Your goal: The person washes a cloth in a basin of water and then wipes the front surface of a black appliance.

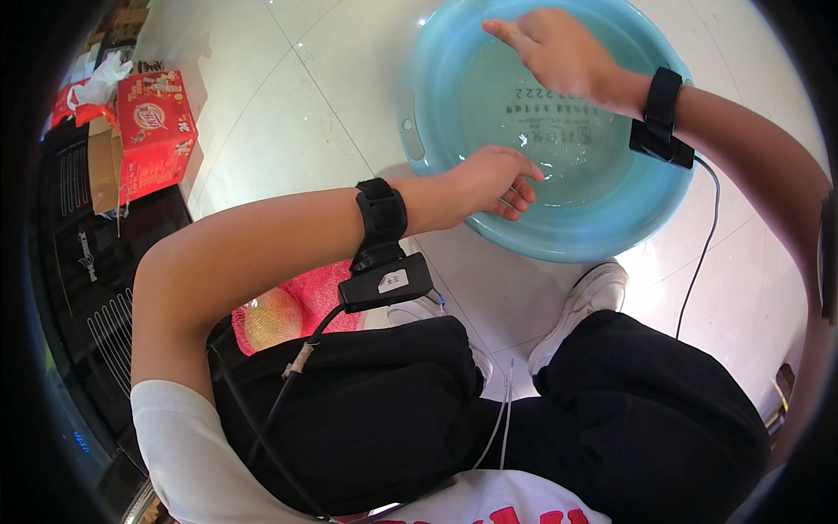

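A round light-blue plastic basin [569, 236] of water stands on the floor, with printed writing on its bottom. My left hand [501, 180] hangs over the basin's near left part, its fingers loosely bent and apart, holding nothing that I can see. Over the far part of the basin is my right hand [556, 56], with the thumb stretched out to the left. The other fingers of that hand are blurred or turned away, so its grip cannot be made out. Each wrist wears a black strap with a small black box and a cable.
Pale floor tiles [314, 137] surround the basin. At the left, an opened red cardboard box [157, 131] rests by a black appliance [72, 242]. A pink cloth [334, 288] and a yellowish net-like item [268, 318] lie by my left leg. My white shoes [599, 288] are near the basin.
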The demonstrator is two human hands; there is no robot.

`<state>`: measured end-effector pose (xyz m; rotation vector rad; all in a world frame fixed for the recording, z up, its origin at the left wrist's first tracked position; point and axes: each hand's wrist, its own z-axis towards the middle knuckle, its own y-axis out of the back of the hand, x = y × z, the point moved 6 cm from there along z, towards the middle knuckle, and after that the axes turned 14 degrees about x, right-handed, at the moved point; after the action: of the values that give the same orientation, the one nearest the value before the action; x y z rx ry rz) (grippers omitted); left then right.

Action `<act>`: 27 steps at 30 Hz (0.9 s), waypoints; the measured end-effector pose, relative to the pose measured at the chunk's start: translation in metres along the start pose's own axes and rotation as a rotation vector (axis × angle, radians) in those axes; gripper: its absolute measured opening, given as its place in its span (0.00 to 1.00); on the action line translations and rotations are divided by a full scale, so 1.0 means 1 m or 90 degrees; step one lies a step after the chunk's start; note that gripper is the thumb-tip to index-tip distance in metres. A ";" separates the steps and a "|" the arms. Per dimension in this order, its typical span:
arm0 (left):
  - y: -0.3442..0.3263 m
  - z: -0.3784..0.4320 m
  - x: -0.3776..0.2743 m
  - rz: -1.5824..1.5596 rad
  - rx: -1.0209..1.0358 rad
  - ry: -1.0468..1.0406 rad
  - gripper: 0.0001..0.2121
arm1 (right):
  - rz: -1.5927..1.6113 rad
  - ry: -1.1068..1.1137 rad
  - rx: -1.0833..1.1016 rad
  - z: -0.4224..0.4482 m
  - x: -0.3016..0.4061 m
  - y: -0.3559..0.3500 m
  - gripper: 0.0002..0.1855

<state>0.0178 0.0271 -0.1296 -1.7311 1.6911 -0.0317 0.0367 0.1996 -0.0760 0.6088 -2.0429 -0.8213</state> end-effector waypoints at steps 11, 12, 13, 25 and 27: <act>-0.001 0.000 -0.003 0.010 -0.006 0.011 0.13 | 0.173 0.054 -0.093 0.000 0.000 -0.012 0.21; -0.001 0.000 -0.002 0.006 -0.008 0.012 0.13 | 0.144 0.047 -0.063 0.000 0.002 -0.016 0.24; -0.001 0.000 -0.002 0.002 -0.010 0.013 0.13 | 0.114 0.041 -0.033 0.001 0.004 -0.020 0.29; 0.002 -0.001 0.000 -0.015 -0.017 0.011 0.12 | 0.094 0.012 0.018 -0.003 -0.006 -0.030 0.23; 0.001 -0.001 0.000 -0.014 -0.014 0.006 0.12 | 0.111 0.043 -0.019 -0.002 -0.009 -0.034 0.26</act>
<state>0.0161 0.0267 -0.1289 -1.7692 1.6853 -0.0320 0.0473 0.1826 -0.1052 0.4294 -1.9863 -0.7184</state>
